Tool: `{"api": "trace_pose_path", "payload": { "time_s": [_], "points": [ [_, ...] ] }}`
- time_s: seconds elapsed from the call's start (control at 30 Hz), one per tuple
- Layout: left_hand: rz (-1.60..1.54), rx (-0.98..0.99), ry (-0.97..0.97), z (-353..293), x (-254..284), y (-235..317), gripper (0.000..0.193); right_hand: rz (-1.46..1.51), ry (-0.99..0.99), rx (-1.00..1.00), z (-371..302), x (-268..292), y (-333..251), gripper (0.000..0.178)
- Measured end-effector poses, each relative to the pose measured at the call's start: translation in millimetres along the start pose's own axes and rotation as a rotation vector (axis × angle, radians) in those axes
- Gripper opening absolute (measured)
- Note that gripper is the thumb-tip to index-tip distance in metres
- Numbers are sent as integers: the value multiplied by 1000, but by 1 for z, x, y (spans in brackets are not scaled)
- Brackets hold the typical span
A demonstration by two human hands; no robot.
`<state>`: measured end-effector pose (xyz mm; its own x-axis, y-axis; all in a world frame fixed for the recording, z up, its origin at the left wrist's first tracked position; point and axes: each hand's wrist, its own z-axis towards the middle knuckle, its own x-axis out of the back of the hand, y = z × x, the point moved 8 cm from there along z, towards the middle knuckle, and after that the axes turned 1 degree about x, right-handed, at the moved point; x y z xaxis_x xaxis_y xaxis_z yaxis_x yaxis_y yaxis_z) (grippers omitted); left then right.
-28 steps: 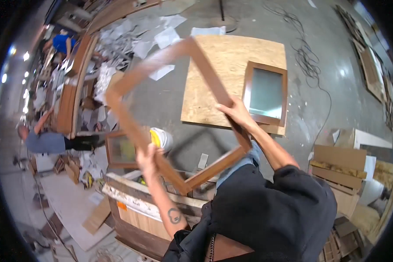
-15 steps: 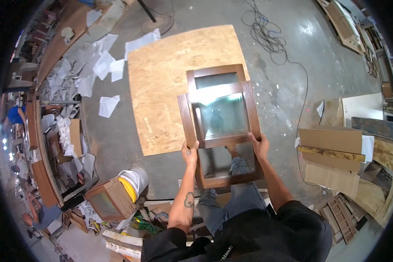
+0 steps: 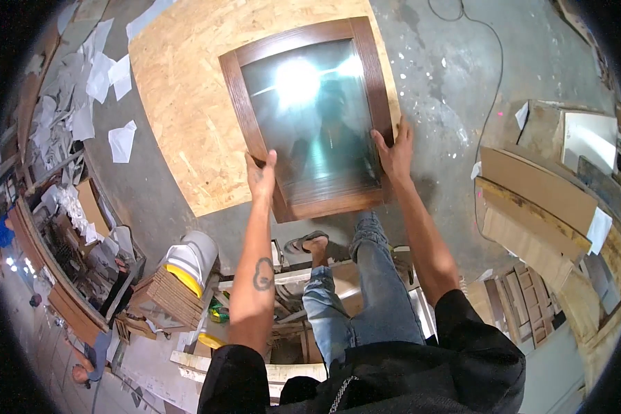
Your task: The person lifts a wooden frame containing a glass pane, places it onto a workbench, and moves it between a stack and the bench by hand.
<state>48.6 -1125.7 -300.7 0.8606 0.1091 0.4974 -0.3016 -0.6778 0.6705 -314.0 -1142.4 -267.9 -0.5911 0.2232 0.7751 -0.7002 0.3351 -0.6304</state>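
A brown wooden cabinet door (image 3: 309, 131) with a glass panel lies over the pale chipboard sheet (image 3: 169, 131), its near end jutting past the board's near edge. Bright light reflects in its glass. My left hand (image 3: 260, 178) holds the left side of the frame low down, thumb on top. On the opposite side, a little farther up, my right hand (image 3: 395, 153) grips the right edge, its thumb on the face and its fingers along the outside. Whether another door lies underneath is hidden.
To the left stand a white bucket with a yellow rim (image 3: 192, 259) and a wooden bench (image 3: 65, 290) full of scraps. Paper sheets (image 3: 122, 141) litter the floor. Cardboard (image 3: 538, 200) and boards pile up at right, near a black cable (image 3: 493, 110). Another person (image 3: 90, 362) is at lower left.
My hands have moved the door farther away and slightly left. Of the two overlapping frames seen before, only one shows now. My view has shifted nearer to the board.
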Motion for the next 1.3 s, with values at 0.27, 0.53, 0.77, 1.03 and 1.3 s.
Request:
{"api": "trace_pose_path", "payload": {
  "time_s": [0.27,0.53,0.77,1.03,1.3],
  "points": [
    [-54,178,-32,-13,6,-20,59,118,-249,-32,-8,-13,-3,57],
    [-208,260,-69,-20,13,-27,60,221,-348,-51,-10,-13,-11,57],
    [-88,390,-187,-69,19,-87,79,173,-509,-224,-80,3,42,59],
    [-778,604,-21,-157,6,-158,75,442,-446,-810,-170,0,103,51],
    [-474,464,-269,-362,86,-246,37,27,-923,-124,-243,-11,50,29]
  ]
}}
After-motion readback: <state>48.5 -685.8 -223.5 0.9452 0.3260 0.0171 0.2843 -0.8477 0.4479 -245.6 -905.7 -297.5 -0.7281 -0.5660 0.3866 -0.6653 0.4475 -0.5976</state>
